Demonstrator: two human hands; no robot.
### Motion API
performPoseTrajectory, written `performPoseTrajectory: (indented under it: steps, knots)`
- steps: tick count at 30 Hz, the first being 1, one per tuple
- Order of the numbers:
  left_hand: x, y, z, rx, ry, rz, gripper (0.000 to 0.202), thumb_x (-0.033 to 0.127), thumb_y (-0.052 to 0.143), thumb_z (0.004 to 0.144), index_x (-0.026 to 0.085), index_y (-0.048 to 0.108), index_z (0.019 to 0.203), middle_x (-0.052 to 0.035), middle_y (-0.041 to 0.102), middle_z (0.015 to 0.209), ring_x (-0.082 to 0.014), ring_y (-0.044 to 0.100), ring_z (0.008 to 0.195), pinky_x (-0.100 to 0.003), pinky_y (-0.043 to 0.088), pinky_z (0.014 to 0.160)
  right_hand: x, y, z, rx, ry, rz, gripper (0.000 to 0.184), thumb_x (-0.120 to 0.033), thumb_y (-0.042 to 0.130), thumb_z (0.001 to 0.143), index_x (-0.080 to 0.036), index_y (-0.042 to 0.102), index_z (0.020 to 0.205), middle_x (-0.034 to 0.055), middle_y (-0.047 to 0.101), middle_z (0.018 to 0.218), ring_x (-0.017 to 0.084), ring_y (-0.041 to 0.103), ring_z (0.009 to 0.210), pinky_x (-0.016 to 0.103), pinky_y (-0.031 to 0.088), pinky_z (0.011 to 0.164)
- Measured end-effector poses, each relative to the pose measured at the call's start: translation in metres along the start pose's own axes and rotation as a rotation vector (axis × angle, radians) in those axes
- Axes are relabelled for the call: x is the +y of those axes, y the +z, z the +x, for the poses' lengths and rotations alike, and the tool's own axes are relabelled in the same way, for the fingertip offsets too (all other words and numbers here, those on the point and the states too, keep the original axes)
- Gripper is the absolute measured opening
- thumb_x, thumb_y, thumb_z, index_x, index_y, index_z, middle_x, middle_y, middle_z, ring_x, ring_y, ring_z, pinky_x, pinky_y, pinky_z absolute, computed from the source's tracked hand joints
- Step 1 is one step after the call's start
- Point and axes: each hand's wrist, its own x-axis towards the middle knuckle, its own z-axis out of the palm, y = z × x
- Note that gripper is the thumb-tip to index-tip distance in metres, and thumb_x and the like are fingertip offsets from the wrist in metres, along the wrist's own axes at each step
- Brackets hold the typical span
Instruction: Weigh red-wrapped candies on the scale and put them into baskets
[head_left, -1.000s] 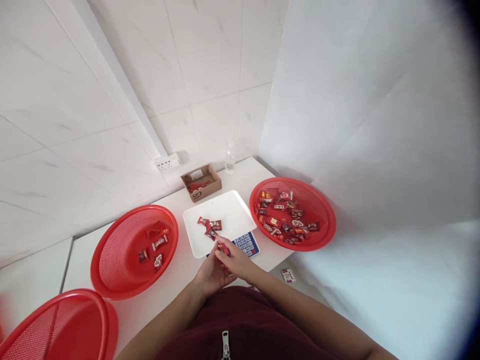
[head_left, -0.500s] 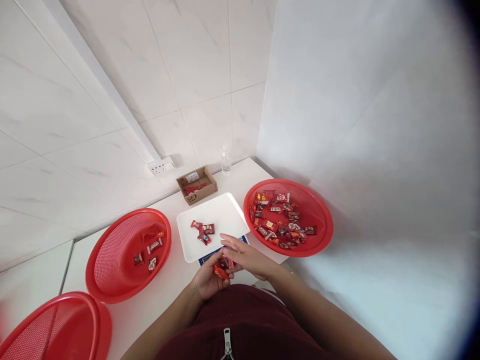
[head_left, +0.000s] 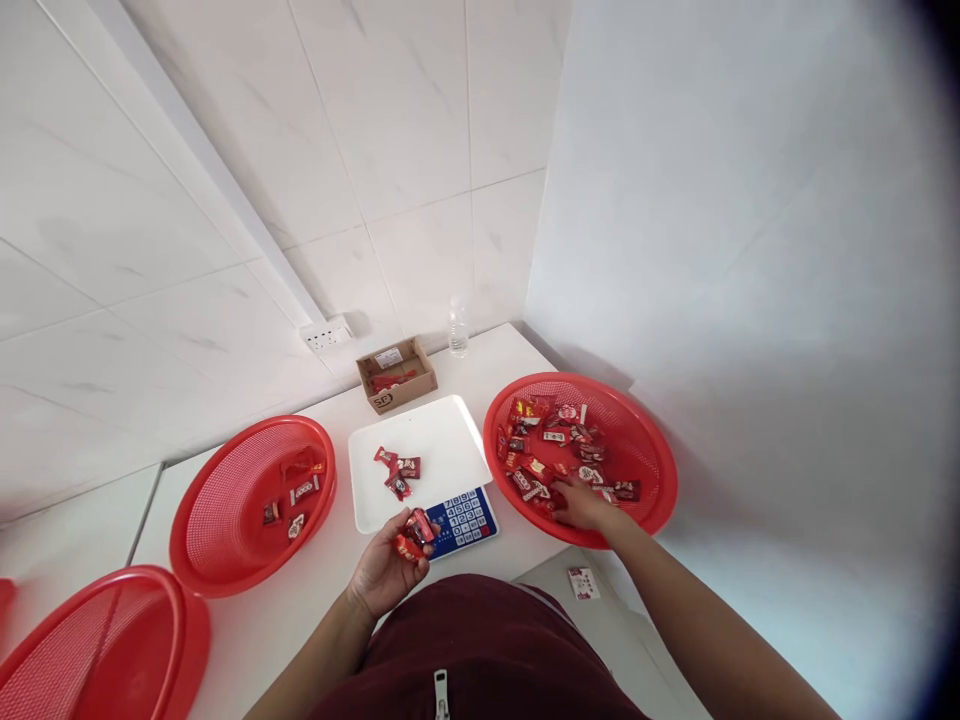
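My left hand (head_left: 390, 568) is closed around a few red-wrapped candies (head_left: 417, 528), just in front of the weighing scale's blue keypad (head_left: 463, 520). On the scale's white tray (head_left: 450, 430) lies a small group of wrapped candies (head_left: 399, 472). My right hand (head_left: 583, 503) reaches over the near rim into the right red basket (head_left: 651, 450). Its fingers are apart and touch the loose wrapped candies (head_left: 555, 437) there; the fingertips are partly hidden among them.
A second red basket (head_left: 217, 500) with several candies stands on the left, and another red basket (head_left: 127, 670) is nearer to me. Behind the tray are a cardboard box (head_left: 405, 393) with red packets and a clear bottle (head_left: 458, 335). A small printed card (head_left: 583, 583) lies low on the right.
My right hand has left my left hand and moved right into the right basket. My left hand keeps its candies and has shifted slightly left, and the keypad is now uncovered.
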Motion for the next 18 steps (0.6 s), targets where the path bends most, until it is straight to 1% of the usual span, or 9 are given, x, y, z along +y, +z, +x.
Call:
performPoseTrajectory:
  steps: [2,4,5,6,8,11,14,16,18]
  knots:
    - [-0.004,-0.001,0.001,0.025,0.013,-0.015,0.028,0.033,0.047,0.089,0.011,0.062,0.081,-0.0078,0.067,0.076,-0.0114,0.059,0.053,-0.021,0.049,0.046,0.009,0.007,0.006,-0.001,0.028,0.014,0.06,-0.008,0.073,0.047,-0.018,0.065,0.106,0.0155,0.049,0.129,0.037,0.039,0.123,0.043,0.036,0.096]
    - [-0.007,0.0,0.001,0.045,0.028,-0.024,0.028,0.034,0.047,0.089,0.012,0.062,0.081,-0.0074,0.067,0.075,-0.0115,0.059,0.053,-0.021,0.048,0.046,0.01,0.013,0.012,0.038,0.053,0.03,0.066,-0.003,0.069,0.048,-0.019,0.063,0.112,0.0164,0.043,0.134,0.04,0.031,0.127,0.047,0.033,0.096]
    - [-0.008,0.002,0.001,0.051,0.036,-0.028,0.027,0.034,0.048,0.088,0.012,0.062,0.081,-0.0072,0.067,0.075,-0.0114,0.059,0.053,-0.021,0.048,0.046,0.01,0.014,0.016,0.066,0.058,0.044,0.067,-0.001,0.066,0.05,-0.019,0.061,0.114,0.0169,0.041,0.135,0.04,0.03,0.128,0.047,0.032,0.097]
    - [-0.009,0.003,0.002,0.056,0.043,-0.031,0.027,0.034,0.049,0.088,0.012,0.062,0.08,-0.0072,0.067,0.075,-0.0114,0.059,0.053,-0.021,0.048,0.046,0.009,0.014,0.019,0.096,0.059,0.066,0.067,0.001,0.063,0.052,-0.019,0.06,0.116,0.017,0.041,0.135,0.038,0.031,0.127,0.046,0.031,0.097]
    - [-0.009,0.005,0.002,0.06,0.053,-0.037,0.027,0.034,0.049,0.088,0.012,0.062,0.08,-0.0073,0.067,0.075,-0.0115,0.059,0.053,-0.021,0.048,0.046,0.011,0.01,0.027,0.148,0.053,0.129,0.062,0.0,0.058,0.058,-0.018,0.058,0.118,0.0155,0.047,0.129,0.031,0.042,0.12,0.04,0.034,0.095]
    - [-0.009,0.007,0.003,0.061,0.063,-0.045,0.028,0.033,0.048,0.089,0.011,0.062,0.079,-0.0076,0.067,0.074,-0.0118,0.059,0.052,-0.022,0.048,0.046,0.02,-0.004,0.034,0.2,0.072,0.256,0.047,-0.009,0.056,0.067,-0.017,0.057,0.113,0.0098,0.063,0.102,0.021,0.059,0.094,0.031,0.043,0.081]
    - [-0.01,0.008,0.004,0.063,0.076,-0.053,0.028,0.033,0.046,0.089,0.011,0.062,0.08,-0.0079,0.068,0.075,-0.0118,0.059,0.052,-0.022,0.048,0.046,0.03,-0.019,0.032,0.255,0.11,0.393,0.031,-0.025,0.058,0.071,-0.018,0.059,0.101,0.0032,0.064,0.075,0.017,0.059,0.066,0.029,0.045,0.062]
    - [-0.012,0.009,0.005,0.068,0.081,-0.06,0.028,0.033,0.046,0.089,0.012,0.062,0.081,-0.0079,0.068,0.076,-0.0118,0.059,0.052,-0.022,0.048,0.046,0.033,-0.025,0.028,0.303,0.114,0.488,0.026,-0.032,0.062,0.067,-0.019,0.061,0.09,0.0014,0.063,0.07,0.015,0.057,0.059,0.027,0.044,0.057]
    - [-0.013,0.012,0.006,0.079,0.076,-0.061,0.026,0.033,0.046,0.089,0.013,0.062,0.082,-0.0075,0.068,0.076,-0.0116,0.059,0.052,-0.021,0.048,0.045,0.033,-0.029,0.024,0.359,0.112,0.586,0.026,-0.036,0.065,0.064,-0.019,0.06,0.083,0.0011,0.063,0.071,0.015,0.057,0.06,0.026,0.045,0.056]
